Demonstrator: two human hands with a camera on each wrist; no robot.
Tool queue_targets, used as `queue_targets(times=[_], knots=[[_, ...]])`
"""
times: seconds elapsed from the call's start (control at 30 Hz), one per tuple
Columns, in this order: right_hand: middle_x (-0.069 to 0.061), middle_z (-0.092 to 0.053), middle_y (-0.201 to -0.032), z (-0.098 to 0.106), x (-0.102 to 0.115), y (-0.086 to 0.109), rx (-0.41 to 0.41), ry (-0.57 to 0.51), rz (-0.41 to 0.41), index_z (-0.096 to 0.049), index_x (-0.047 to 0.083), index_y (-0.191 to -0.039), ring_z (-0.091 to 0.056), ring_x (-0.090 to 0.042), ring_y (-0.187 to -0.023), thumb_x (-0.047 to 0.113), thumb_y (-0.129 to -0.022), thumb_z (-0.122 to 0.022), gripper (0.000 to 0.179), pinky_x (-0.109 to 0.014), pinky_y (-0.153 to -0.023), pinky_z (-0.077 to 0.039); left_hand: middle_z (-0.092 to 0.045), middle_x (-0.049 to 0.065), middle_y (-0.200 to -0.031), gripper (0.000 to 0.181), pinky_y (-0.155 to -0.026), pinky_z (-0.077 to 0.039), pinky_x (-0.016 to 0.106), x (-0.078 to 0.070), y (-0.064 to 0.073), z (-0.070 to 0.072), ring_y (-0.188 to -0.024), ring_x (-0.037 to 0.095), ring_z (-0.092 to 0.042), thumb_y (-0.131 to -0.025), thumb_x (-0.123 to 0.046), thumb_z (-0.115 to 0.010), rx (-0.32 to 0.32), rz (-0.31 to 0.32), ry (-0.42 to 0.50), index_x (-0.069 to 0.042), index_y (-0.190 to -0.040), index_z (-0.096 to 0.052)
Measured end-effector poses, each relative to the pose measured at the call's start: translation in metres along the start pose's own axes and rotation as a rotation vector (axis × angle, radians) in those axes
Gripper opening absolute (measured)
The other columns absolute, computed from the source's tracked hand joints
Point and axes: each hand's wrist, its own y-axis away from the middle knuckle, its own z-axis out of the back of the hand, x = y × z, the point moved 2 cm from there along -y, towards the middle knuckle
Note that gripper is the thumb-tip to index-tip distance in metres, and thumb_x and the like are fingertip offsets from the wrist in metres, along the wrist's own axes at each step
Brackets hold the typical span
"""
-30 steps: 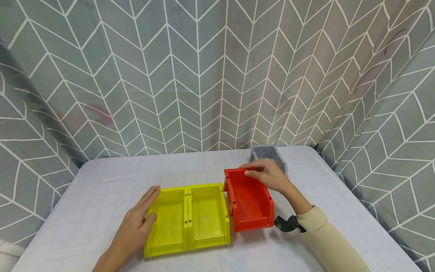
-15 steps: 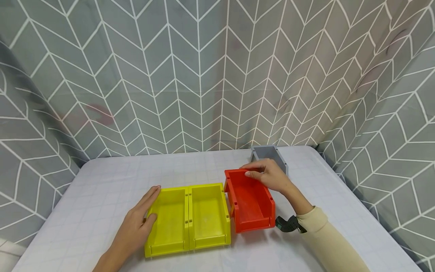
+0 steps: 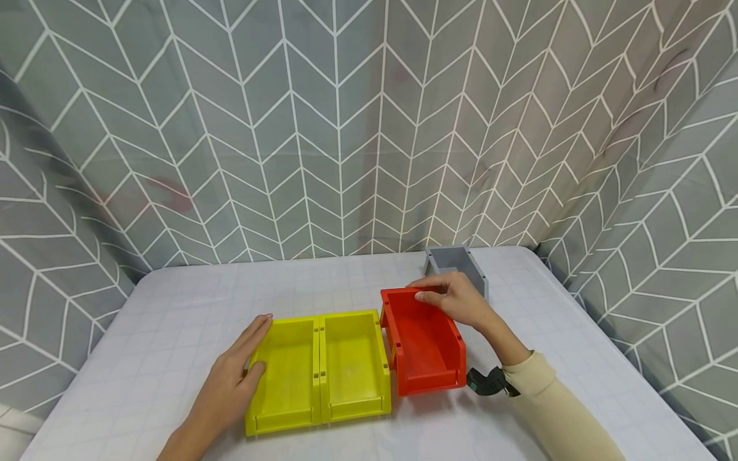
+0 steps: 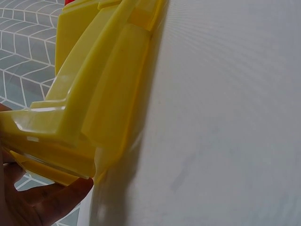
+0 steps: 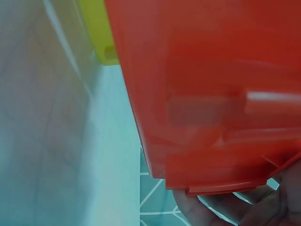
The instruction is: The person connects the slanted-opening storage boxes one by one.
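Two yellow bins (image 3: 319,371) stand joined side by side on the white table (image 3: 190,301). My left hand (image 3: 230,378) lies flat against the left bin's outer wall with fingers straight and the thumb on its rim; the left wrist view shows that yellow wall (image 4: 103,94) close up above the left hand (image 4: 37,202). A red bin (image 3: 423,349) sits slightly skewed against the right yellow bin. My right hand (image 3: 455,298) grips its back wall, thumb inside and fingers behind. In the right wrist view the red bin (image 5: 211,94) fills the frame.
A grey bin (image 3: 455,262) stands just behind the red bin, near the table's back right. A patterned grey curtain (image 3: 346,128) closes the table in at the back and both sides. A black wrist mount (image 3: 484,381) sits by the red bin's front right corner.
The red bin has shifted very slightly toward me and closer to the yellow bin under my right hand. The left hand and yellow bins have not moved.
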Motion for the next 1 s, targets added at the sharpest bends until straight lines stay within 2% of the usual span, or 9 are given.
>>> queue_targets(times=[0.2, 0.33, 0.6, 0.83, 1.0], knots=[[-0.003, -0.076, -0.103, -0.001, -0.001, -0.002, 0.008, -0.016, -0.045, -0.079, 0.007, -0.119, -0.071, -0.024, -0.087, 0.004, -0.098, -0.069, 0.023, -0.033, -0.076, -0.063, -0.033, 0.006, -0.167, 0.071, -0.108, -0.014, 0.003, 0.000, -0.001, 0.001, -0.147, 0.035, -0.038, -0.093, 0.007, -0.059, 0.005, 0.007, -0.005, -0.007, -0.160, -0.040], [-0.002, -0.076, -0.102, -0.002, 0.000, -0.002, -0.010, -0.010, -0.038, -0.079, 0.007, -0.118, -0.072, -0.022, -0.086, 0.002, -0.098, -0.069, 0.024, -0.032, -0.076, -0.063, -0.032, 0.005, -0.167, 0.071, -0.109, -0.013, 0.004, 0.000, -0.001, 0.002, -0.148, 0.034, -0.037, -0.094, 0.006, -0.059, 0.016, 0.019, -0.007, -0.008, -0.161, -0.039], [-0.004, -0.077, -0.101, -0.006, 0.004, 0.001, -0.059, 0.115, 0.076, -0.080, 0.003, -0.116, -0.071, -0.017, -0.084, 0.000, -0.094, -0.073, 0.023, -0.031, -0.073, -0.063, -0.031, 0.006, -0.167, 0.071, -0.108, -0.013, 0.004, 0.000, -0.002, 0.002, -0.149, 0.034, -0.036, -0.094, 0.005, -0.059, 0.015, 0.028, -0.006, -0.008, -0.161, -0.038], [0.001, -0.076, -0.103, -0.006, 0.007, 0.003, -0.007, 0.148, 0.060, -0.079, 0.006, -0.120, -0.067, -0.015, -0.083, 0.003, -0.096, -0.072, 0.025, -0.029, -0.071, -0.061, -0.032, 0.008, -0.167, 0.072, -0.099, -0.023, -0.001, 0.001, 0.001, 0.000, -0.147, 0.035, -0.039, -0.093, 0.007, -0.059, 0.001, 0.013, -0.007, -0.007, -0.161, -0.038], [-0.001, -0.074, -0.108, -0.006, 0.017, 0.007, 0.016, 0.246, 0.057, -0.074, 0.008, -0.128, -0.066, -0.017, -0.087, 0.009, -0.098, -0.072, 0.031, -0.031, -0.073, -0.061, -0.032, 0.008, -0.167, 0.072, -0.104, -0.017, 0.000, 0.001, 0.000, 0.000, -0.147, 0.036, -0.039, -0.093, 0.007, -0.059, 0.002, 0.010, -0.002, -0.007, -0.161, -0.039]])
